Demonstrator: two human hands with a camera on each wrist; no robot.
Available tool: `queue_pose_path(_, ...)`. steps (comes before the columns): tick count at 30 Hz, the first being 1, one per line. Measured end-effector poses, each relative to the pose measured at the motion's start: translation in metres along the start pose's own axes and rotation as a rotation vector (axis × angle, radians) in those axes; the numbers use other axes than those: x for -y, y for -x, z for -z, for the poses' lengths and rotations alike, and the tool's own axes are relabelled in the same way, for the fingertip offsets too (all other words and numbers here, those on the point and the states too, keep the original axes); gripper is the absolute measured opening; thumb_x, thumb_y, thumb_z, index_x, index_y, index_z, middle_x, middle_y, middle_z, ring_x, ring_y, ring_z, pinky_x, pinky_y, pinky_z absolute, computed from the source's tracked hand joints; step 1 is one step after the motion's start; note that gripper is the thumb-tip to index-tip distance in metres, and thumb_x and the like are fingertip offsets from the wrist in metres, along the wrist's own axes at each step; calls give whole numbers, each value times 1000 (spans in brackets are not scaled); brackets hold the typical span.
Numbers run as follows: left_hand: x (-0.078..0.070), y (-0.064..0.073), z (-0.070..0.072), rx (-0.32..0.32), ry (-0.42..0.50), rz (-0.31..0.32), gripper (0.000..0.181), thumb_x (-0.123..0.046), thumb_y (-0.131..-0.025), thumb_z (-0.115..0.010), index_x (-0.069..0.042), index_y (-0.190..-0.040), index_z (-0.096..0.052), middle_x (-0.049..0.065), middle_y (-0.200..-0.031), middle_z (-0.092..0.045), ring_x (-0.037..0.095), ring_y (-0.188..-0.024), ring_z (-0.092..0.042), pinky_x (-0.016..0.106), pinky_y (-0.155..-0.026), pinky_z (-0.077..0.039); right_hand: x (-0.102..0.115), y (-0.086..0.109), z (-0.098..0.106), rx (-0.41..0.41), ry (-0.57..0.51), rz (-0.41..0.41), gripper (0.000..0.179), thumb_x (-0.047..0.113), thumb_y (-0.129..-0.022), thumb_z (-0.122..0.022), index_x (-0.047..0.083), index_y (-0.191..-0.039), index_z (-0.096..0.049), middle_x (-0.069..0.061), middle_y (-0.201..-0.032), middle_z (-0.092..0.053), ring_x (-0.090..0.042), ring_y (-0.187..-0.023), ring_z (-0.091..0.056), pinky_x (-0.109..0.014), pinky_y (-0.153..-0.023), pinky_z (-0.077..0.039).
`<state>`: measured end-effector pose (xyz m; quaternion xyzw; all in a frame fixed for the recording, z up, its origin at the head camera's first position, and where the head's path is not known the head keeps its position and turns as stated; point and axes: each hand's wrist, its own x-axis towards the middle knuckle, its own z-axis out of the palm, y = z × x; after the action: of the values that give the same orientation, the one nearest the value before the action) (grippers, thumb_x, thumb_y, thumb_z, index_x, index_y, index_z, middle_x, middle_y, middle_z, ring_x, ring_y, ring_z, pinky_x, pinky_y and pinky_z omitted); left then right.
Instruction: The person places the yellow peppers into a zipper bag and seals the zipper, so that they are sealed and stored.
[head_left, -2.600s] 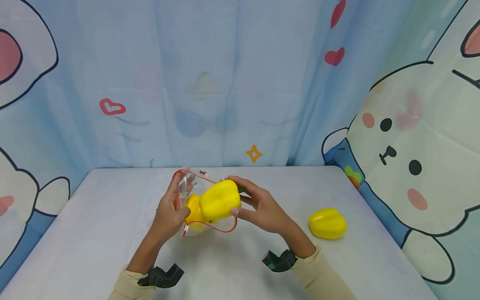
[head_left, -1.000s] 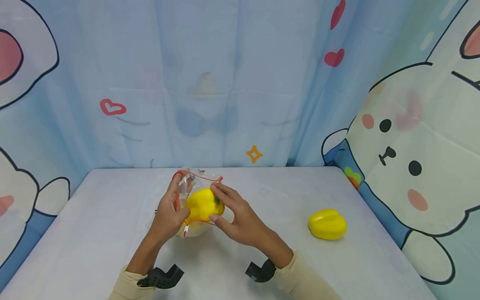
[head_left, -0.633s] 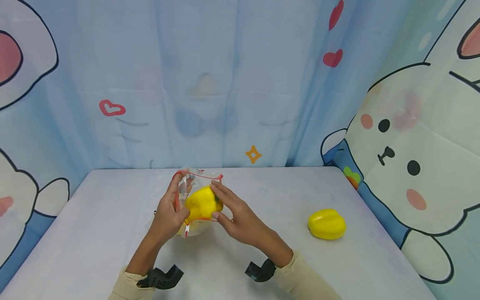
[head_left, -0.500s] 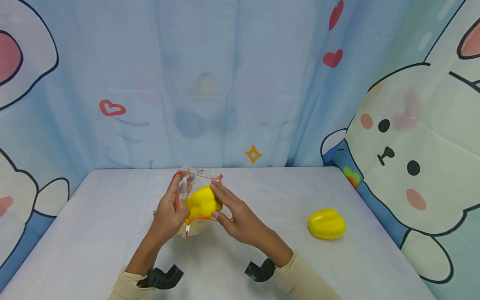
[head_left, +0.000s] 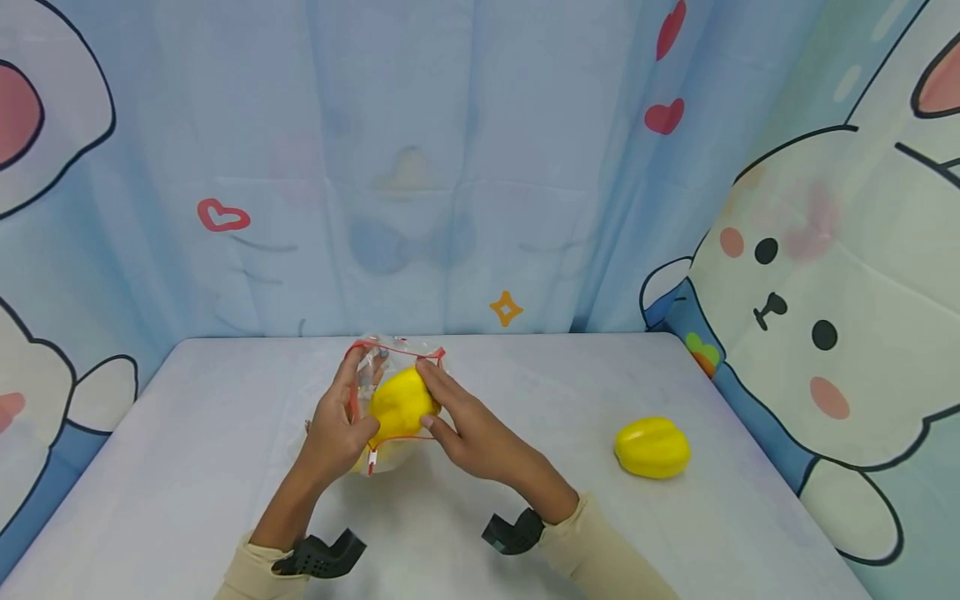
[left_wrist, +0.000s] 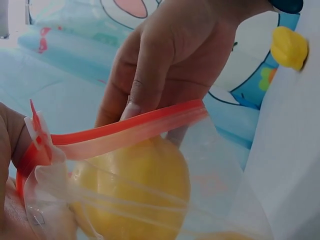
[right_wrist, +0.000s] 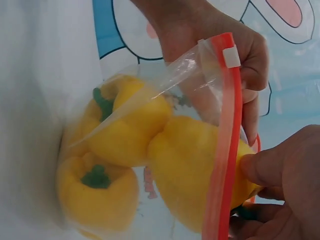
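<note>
My left hand (head_left: 333, 429) grips the mouth of a clear zip bag (right_wrist: 227, 130) with a red slider edge, holding it spread above the table. A yellow bell pepper (head_left: 401, 400) sits partly inside the mouth. My right hand (head_left: 480, 433) holds that pepper between thumb and fingers; its green stem end lies toward the palm. Deeper in the bag, the right wrist view shows other yellow bell peppers with green stems, one upper (right_wrist: 132, 120) and one lower (right_wrist: 95, 200). Through the film in the left wrist view, the held pepper (left_wrist: 135, 190) looks pale.
Another yellow bell pepper (head_left: 652, 447) lies on its side on the white table (head_left: 570, 375), right of my hands. Behind the table hangs a blue curtain (head_left: 405, 167) with cartoon figures. A dark camera is strapped to each wrist.
My right hand has moved left with the pepper, from outside the bag mouth to partly within it. In the last half second it has gone slightly deeper. My left hand stays put.
</note>
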<state>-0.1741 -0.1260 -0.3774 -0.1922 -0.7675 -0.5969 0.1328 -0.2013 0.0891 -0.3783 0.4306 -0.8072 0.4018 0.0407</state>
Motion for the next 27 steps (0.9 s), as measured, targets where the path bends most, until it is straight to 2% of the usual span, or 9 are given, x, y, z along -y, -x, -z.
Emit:
queue_pose_path(3,0,0,0,2,6,11,87,11,-76,-50,-6,-155,-17,14,-159,-19,17,-54,-51,26,-53,-54,2,-2,0,-10,-40,-55,68,6,-97,-56,1,-154,-18,-11,-159,-19,-18,-143,-24,-34,-110,-30)
queue_pose_path(8,0,0,0,2,21,17,88,13,-76,-50,-7,-155,-17,12,-159,-17,25,-76,-59,27,-64,-57,3,-4,-2,-33,-87,-139,70,8,-97,-55,1,-154,-16,-9,-160,-17,-19,-143,-25,-37,-108,-33)
queue_pose_path(13,0,0,0,-2,20,24,89,13,-75,-51,-7,-155,-18,12,-159,-17,28,-80,-59,27,-69,-57,6,-6,-2,-86,-15,-172,68,5,-95,-58,-1,-153,-21,-12,-158,-21,-20,-145,-17,-39,-110,-29)
queue_pose_path(18,-2,0,0,-12,6,30,89,12,-75,-53,-7,-155,-19,12,-159,-18,27,-81,-60,29,-72,-57,11,-7,-2,-140,83,-210,65,6,-93,-63,1,-150,-33,-11,-153,-34,-20,-140,-31,-37,-107,-34)
queue_pose_path(22,-3,1,0,-14,9,38,90,12,-75,-54,-7,-155,-19,13,-159,-18,30,-84,-61,30,-74,-56,13,-7,0,-150,145,-245,62,11,-92,-66,3,-148,-39,-9,-147,-44,-22,-132,-44,-38,-104,-39)
queue_pose_path(27,-3,2,0,-10,28,40,90,14,-76,-54,-6,-155,-18,13,-160,-17,33,-93,-59,31,-77,-55,13,-7,-1,-148,156,-237,64,13,-91,-68,1,-147,-40,-12,-146,-46,-24,-130,-46,-39,-103,-40)
